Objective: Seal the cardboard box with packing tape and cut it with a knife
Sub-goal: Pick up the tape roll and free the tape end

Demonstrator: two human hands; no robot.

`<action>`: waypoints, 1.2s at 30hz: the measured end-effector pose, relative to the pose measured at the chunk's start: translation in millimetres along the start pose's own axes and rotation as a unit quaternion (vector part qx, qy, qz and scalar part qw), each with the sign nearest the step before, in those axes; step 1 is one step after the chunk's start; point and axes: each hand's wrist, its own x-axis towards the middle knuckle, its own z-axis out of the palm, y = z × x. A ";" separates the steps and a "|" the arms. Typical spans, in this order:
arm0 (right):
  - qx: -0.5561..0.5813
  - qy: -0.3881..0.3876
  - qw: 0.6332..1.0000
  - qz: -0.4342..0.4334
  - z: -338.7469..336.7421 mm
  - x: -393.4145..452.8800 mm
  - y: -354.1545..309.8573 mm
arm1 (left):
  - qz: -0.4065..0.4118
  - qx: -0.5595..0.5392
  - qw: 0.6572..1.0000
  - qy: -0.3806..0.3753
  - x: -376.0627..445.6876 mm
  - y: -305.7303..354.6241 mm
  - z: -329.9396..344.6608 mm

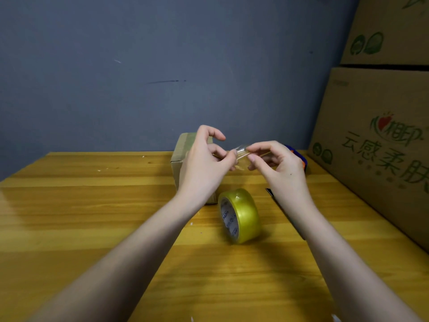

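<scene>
A small cardboard box (180,159) stands at the back middle of the wooden table (92,205), with tape over its top seam; my left hand covers most of it. In front of it a yellowish roll of packing tape (243,216) stands on its edge. Raised above the table, my left hand (204,159) and my right hand (278,163) both pinch a loose, crumpled piece of clear tape (241,156) between their fingertips. A dark sliver (269,191) beside my right wrist may be the knife, mostly hidden by the forearm.
Large printed cardboard cartons (383,147) are stacked along the right edge of the table. A blue and orange object (299,156) lies behind my right hand. A grey wall (162,66) closes off the back.
</scene>
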 end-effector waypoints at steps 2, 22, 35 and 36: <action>-0.006 0.001 1.000 -0.004 0.4 0.1 -0.2 | 0.005 -0.002 1.000 0.002 -0.7 -0.7 0.3; -0.090 0.009 0.996 -0.017 9.8 -2.2 -1.9 | 0.018 0.053 0.998 0.043 -3.3 -7.1 3.8; -0.131 0.064 0.988 -0.054 12.9 -5.7 4.3 | -0.015 0.054 0.997 0.051 -0.8 -7.3 4.8; -0.147 0.069 0.984 -0.068 12.2 -5.8 4.7 | -0.019 0.055 0.997 0.051 -0.3 -7.7 4.6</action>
